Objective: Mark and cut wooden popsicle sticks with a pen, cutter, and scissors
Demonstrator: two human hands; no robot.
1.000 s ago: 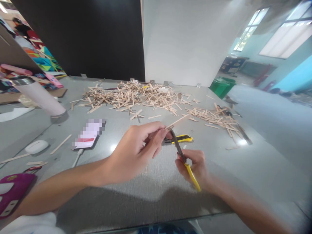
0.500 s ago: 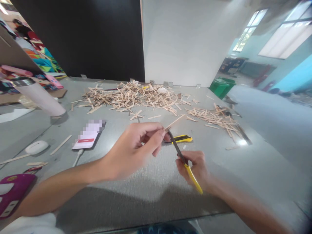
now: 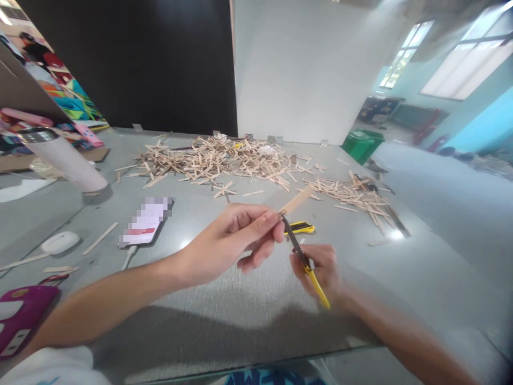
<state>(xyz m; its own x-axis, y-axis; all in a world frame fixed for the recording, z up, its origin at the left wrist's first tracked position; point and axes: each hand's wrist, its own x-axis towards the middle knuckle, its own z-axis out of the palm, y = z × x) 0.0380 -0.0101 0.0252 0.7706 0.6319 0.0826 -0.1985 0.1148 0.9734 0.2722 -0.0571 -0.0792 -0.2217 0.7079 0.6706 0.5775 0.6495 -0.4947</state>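
Note:
My left hand (image 3: 236, 240) pinches a flat wooden stick (image 3: 297, 201) between thumb and fingertips, the stick pointing up and to the right above the grey table (image 3: 240, 310). My right hand (image 3: 323, 270) grips a yellow-handled cutter (image 3: 306, 264) whose dark blade end meets the stick right at my left fingertips. A second yellow and black cutter (image 3: 300, 229) lies on the table just behind the hands.
A wide heap of wooden sticks (image 3: 216, 158) spreads across the back, with a smaller heap (image 3: 356, 195) to the right. A phone (image 3: 146, 222), a white tumbler (image 3: 66, 160), a white case (image 3: 60, 241) and a pink object (image 3: 20, 315) lie at the left.
My left hand has turned and its lower fingers have loosened. The stick now shows its flat face and tilts a bit higher. The right hand with the cutter has barely moved.

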